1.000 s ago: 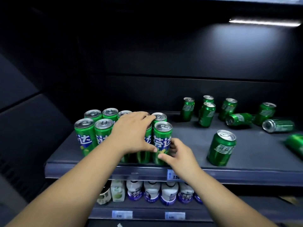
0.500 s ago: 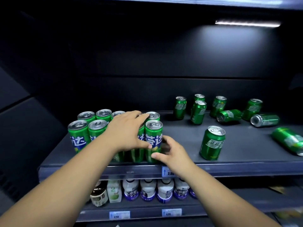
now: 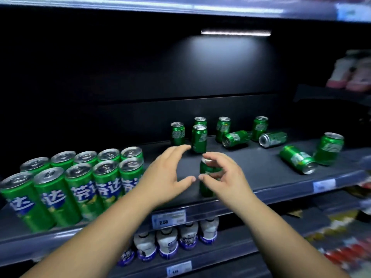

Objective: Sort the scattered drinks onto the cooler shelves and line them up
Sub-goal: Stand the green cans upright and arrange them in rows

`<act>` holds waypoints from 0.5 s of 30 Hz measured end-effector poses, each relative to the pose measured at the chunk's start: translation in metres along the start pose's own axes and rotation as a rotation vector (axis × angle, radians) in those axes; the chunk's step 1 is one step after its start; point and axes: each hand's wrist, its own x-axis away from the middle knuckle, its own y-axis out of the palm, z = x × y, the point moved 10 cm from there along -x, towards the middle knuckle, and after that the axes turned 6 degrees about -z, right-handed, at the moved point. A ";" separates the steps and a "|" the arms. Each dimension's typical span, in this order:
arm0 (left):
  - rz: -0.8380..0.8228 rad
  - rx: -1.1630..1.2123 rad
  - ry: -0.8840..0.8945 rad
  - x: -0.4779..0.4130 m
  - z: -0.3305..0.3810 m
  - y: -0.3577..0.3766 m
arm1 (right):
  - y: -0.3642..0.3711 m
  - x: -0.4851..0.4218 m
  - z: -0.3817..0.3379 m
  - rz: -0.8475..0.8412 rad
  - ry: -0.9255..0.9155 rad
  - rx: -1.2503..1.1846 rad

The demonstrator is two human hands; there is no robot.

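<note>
Drinks on the cooler shelf [image 3: 253,173] come in two kinds, as we read them. At the left, tall green cans [image 3: 80,183] are packed upright in two rows, with white characters 芬达 on a blue patch. Toward the back and right, short green cans [image 3: 223,128] are scattered, some upright and three on their sides, their white lettering too blurred for us to read. One short can [image 3: 205,187] stands near the shelf's front edge between our hands. Our left hand [image 3: 164,177] hovers just left of it, fingers spread and gently curved, holding nothing. Our right hand [image 3: 226,177] arcs in front of that can, forefinger by its top and thumb by its side; we cannot tell whether they touch it. A price tag [image 3: 168,218] on the shelf rim reads 2.50. Below, white bottles [image 3: 167,242] with blue labels are partly hidden by our arms, and the goods [image 3: 341,247] at the far right are smeared.
</note>
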 end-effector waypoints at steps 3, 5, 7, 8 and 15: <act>-0.080 0.083 -0.073 -0.021 0.005 0.043 | -0.040 0.006 0.027 0.068 0.037 0.042; -0.148 0.207 -0.176 -0.038 0.006 0.074 | -0.069 0.010 0.049 0.086 0.072 0.104; -0.150 0.297 -0.287 -0.053 0.004 0.097 | -0.099 0.015 0.073 0.093 0.108 0.155; -0.125 0.315 -0.325 -0.060 0.004 0.105 | -0.114 0.017 0.086 0.098 0.126 0.182; -0.039 0.372 -0.374 -0.120 0.054 0.154 | -0.246 0.030 0.167 0.258 0.255 0.418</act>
